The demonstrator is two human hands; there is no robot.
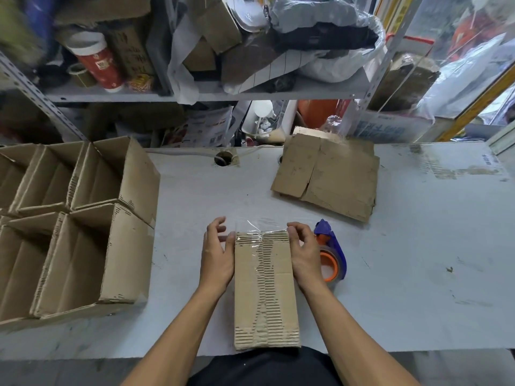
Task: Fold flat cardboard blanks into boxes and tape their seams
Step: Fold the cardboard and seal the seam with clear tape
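A narrow folded cardboard box (266, 291) lies on the white table in front of me, flaps closed, with clear tape running along its middle seam. A loose end of clear tape (248, 225) sticks up past its far edge. My left hand (217, 252) presses against the box's left side near the far end, fingers curled and apart. Against the right side rests my right hand (305, 252), thumb at the far corner. A blue and orange tape dispenser (331, 253) lies on the table just right of my right hand.
A stack of flat cardboard blanks (328, 176) lies at the back right of the table (418, 246). Several open assembled boxes (78, 227) stand along the left. A cable hole (223, 158) is at the table's back edge. Cluttered metal shelves (195, 93) rise behind.
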